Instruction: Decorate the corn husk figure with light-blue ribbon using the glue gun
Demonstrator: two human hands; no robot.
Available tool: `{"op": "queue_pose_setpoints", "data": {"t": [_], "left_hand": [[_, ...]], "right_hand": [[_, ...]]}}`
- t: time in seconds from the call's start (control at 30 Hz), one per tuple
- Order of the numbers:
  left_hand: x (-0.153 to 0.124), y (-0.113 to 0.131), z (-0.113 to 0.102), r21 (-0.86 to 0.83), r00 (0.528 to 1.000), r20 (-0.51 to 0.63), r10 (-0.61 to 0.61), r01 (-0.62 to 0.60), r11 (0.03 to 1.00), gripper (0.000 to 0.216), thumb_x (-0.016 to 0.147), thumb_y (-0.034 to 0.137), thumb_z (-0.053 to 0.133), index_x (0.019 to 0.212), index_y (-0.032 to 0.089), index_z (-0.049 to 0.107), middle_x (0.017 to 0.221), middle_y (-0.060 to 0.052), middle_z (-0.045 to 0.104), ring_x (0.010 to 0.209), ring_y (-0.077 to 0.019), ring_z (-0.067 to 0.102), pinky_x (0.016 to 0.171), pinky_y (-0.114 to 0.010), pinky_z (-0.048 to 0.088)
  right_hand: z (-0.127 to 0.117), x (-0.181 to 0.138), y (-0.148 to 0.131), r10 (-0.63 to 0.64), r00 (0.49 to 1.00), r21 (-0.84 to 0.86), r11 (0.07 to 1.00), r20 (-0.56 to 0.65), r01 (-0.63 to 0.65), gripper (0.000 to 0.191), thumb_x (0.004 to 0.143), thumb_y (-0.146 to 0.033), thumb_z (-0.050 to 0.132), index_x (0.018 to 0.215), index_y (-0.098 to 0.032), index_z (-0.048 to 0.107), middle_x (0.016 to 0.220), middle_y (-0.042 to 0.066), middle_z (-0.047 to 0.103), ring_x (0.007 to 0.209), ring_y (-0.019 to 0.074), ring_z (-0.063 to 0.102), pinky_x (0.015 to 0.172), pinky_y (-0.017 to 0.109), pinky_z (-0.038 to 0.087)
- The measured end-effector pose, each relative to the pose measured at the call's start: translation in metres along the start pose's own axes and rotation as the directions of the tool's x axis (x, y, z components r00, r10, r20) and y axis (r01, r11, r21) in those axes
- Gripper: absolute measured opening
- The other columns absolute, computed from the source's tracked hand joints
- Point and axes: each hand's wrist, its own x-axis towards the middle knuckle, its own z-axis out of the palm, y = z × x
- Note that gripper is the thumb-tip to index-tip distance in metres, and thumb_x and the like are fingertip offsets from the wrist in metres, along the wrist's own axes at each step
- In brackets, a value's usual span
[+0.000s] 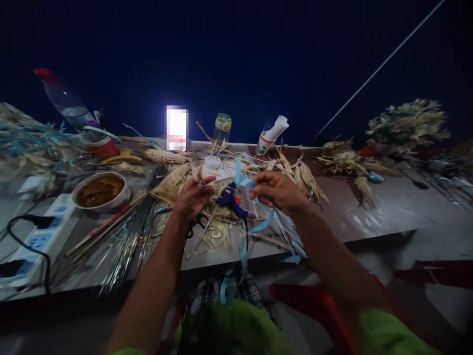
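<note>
My right hand (279,191) is closed in a pinch on a light blue ribbon (263,224). The ribbon's loose end trails down past the table's front edge, and a short loop stands up above my fingers. My left hand (194,197) is raised opposite it, fingertips pinched on a thin wire (223,179) that reaches toward the ribbon. A bit of dry husk shows by those fingertips; whether it is held is unclear. Beneath and between both hands lies a blue glue gun (232,201), its dark cord running toward the table's front edge. Black-handled scissors (197,224) lie beside my left wrist.
Corn husks (301,172), a corn cob (166,157) and a bundle of metal wires (121,261) litter the table. A bowl of brown liquid (127,199), a power strip (61,209) and a tilted-looking bottle (68,103) are left. Farther back stand a jar (222,129) and a cup (264,143).
</note>
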Motion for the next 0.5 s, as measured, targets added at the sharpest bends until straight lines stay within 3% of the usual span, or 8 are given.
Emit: {"op": "queue_pose_setpoints", "data": {"t": [0.1, 0.17, 0.27, 0.37, 0.5], "left_hand": [[-0.004, 0.004, 0.003, 0.049, 0.997, 0.057, -0.057, 0.055, 0.997, 0.025, 0.061, 0.031, 0.076, 0.072, 0.018, 0.058, 0.12, -0.01, 0.06, 0.065, -0.0089, 0.059, 0.069, -0.031, 0.049], [-0.006, 0.004, 0.005, 0.088, 0.991, 0.092, -0.101, 0.093, 0.992, 0.025, 0.059, 0.03, 0.077, 0.07, 0.017, 0.059, 0.12, -0.01, 0.06, 0.063, -0.0096, 0.059, 0.064, -0.029, 0.048], [-0.007, 0.0, 0.004, 0.127, 0.971, 0.185, -0.149, 0.127, 0.984, 0.024, 0.057, 0.03, 0.077, 0.066, 0.015, 0.061, 0.095, -0.01, 0.067, 0.056, -0.0104, 0.055, 0.058, -0.029, 0.045], [-0.009, -0.004, 0.0, 0.183, 0.939, 0.249, -0.235, 0.193, 0.964, 0.026, 0.056, 0.033, 0.077, 0.067, 0.014, 0.063, 0.064, -0.006, 0.063, 0.05, -0.0116, 0.052, 0.051, -0.028, 0.042], [-0.01, -0.003, -0.003, 0.163, 0.947, 0.198, -0.252, 0.222, 0.961, 0.031, 0.051, 0.034, 0.079, 0.07, 0.015, 0.063, 0.057, -0.002, 0.058, 0.043, -0.0099, 0.048, 0.045, -0.027, 0.038]], "right_hand": [[0.006, -0.008, 0.026, 0.064, 0.998, 0.021, 0.998, 0.008, -0.064, 0.022, 0.067, -0.026, 0.069, 0.083, -0.017, 0.056, 0.062, 0.0, 0.067, 0.032, 0.003, 0.039, 0.033, 0.017, 0.025], [0.009, -0.012, 0.033, 0.112, 0.992, 0.03, 0.993, 0.062, -0.114, 0.024, 0.067, -0.026, 0.069, 0.085, -0.016, 0.057, 0.064, 0.0, 0.068, 0.032, 0.0035, 0.041, 0.033, 0.018, 0.028], [0.013, -0.009, 0.034, 0.119, 0.985, 0.053, 0.991, 0.125, -0.126, 0.025, 0.069, -0.025, 0.067, 0.09, -0.017, 0.058, 0.068, 0.001, 0.069, 0.032, 0.0031, 0.042, 0.034, 0.017, 0.029], [0.016, 0.005, 0.028, 0.079, 0.973, 0.07, 0.993, 0.217, -0.096, 0.028, 0.07, -0.024, 0.065, 0.097, -0.017, 0.058, 0.077, 0.002, 0.07, 0.032, 0.0016, 0.041, 0.033, 0.016, 0.028], [0.015, 0.022, 0.015, 0.063, 0.935, 0.087, 0.991, 0.349, -0.099, 0.035, 0.071, -0.022, 0.065, 0.105, -0.017, 0.058, 0.08, 0.003, 0.07, 0.033, -0.0002, 0.037, 0.032, 0.015, 0.025]]}}
